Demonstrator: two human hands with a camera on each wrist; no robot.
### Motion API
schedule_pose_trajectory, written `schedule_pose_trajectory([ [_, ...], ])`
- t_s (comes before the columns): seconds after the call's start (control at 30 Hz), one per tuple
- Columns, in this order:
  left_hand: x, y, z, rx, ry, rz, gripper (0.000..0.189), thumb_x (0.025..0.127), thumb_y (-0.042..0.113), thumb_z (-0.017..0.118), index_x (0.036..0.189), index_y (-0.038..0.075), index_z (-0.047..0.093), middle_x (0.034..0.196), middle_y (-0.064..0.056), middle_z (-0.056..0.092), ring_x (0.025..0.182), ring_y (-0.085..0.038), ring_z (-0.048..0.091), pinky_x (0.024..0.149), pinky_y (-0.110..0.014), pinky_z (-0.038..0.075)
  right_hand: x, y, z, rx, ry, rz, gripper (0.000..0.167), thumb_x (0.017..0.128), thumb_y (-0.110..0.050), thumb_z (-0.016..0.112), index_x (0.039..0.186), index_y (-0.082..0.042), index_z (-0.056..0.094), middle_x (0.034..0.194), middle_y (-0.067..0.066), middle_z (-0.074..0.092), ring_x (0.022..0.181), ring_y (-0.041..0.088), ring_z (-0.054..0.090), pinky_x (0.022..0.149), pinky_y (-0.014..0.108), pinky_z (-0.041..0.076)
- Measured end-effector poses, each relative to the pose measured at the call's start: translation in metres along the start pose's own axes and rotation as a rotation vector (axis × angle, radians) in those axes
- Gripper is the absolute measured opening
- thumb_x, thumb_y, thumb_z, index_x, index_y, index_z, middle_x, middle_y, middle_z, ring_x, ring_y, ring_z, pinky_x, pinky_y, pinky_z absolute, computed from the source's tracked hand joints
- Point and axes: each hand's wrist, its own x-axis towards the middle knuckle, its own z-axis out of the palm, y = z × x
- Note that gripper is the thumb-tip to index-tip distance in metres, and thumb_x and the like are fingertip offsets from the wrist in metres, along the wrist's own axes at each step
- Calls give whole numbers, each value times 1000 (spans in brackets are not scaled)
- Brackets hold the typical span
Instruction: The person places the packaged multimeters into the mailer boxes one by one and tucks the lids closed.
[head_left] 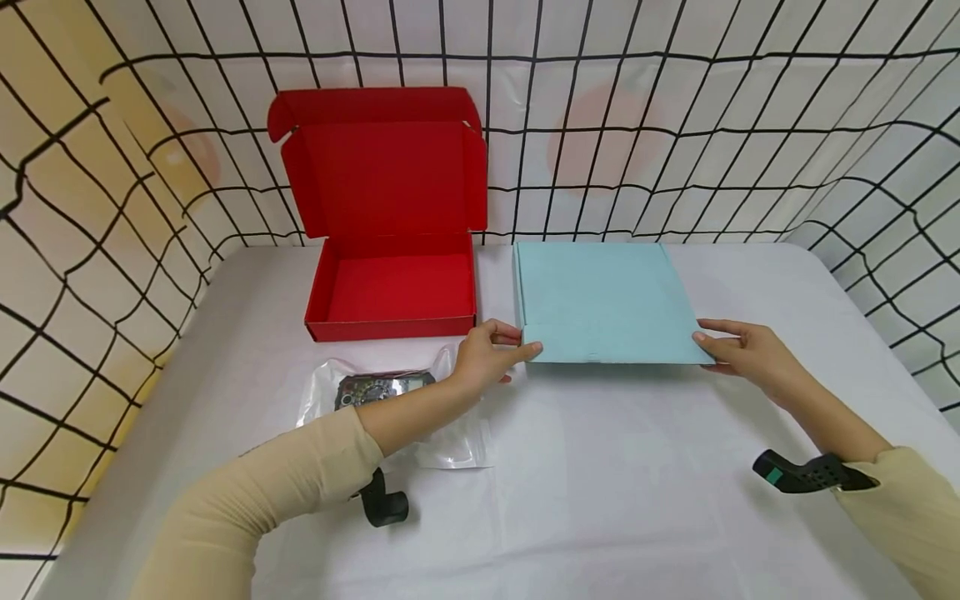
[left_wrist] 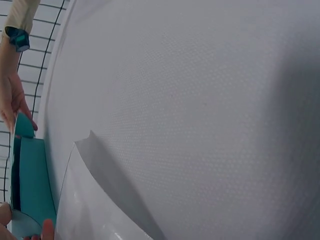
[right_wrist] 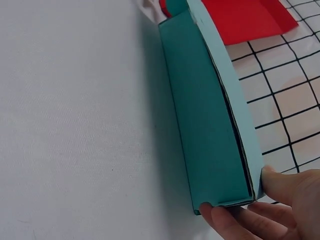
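A light blue cardboard box [head_left: 603, 300] sits on the right half of the table with its lid down. At its front left corner, my left hand [head_left: 483, 358] grips it, thumb on the lid's edge and fingers lower at the side. My right hand [head_left: 742, 354] holds the front right corner; in the right wrist view the thumb presses the lid's edge and the fingers [right_wrist: 227, 222] curl under the corner. A narrow dark gap runs between the lid and the front wall [right_wrist: 192, 115]. Small rounded flaps [left_wrist: 24, 125] show at the box's ends in the left wrist view.
To the left stands an open red box [head_left: 397, 287], its lid [head_left: 390, 175] raised against the black wire mesh [head_left: 600, 129]. In front of it, partly under my left forearm, lies a clear plastic bag [head_left: 457, 446] with a dark device [head_left: 382, 386] inside.
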Motion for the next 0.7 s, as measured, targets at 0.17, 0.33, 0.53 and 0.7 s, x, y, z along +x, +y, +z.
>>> schedule_pose_trajectory([
  [0.17,1,0,-1,27,6,26,38,77,29,75,105,11,58,109,-6,61,85,-19,58,60,-28,54,-1,-6,1,-45,-37,-5,69,96,-35,47,140,12,22,117,31,56,78,5,66,72,24,54],
  [0.33,5,-3,1,73,10,40,37,77,28,75,104,10,57,105,-6,62,87,-19,57,61,-26,52,4,-1,-2,32,-186,91,73,97,-36,43,136,20,18,113,26,55,84,5,63,77,27,54],
  [0.53,10,-7,2,102,11,9,39,75,28,77,103,10,57,103,-5,62,84,-18,57,59,-24,51,2,8,3,16,-174,96,72,97,-38,43,133,22,25,103,13,58,83,5,59,76,26,54],
  [0.7,15,-3,6,104,34,3,50,78,29,74,119,13,51,120,-7,55,101,-22,53,75,-30,51,1,10,9,-148,-45,-1,69,96,-42,43,130,18,35,108,30,58,86,23,65,71,32,56],
])
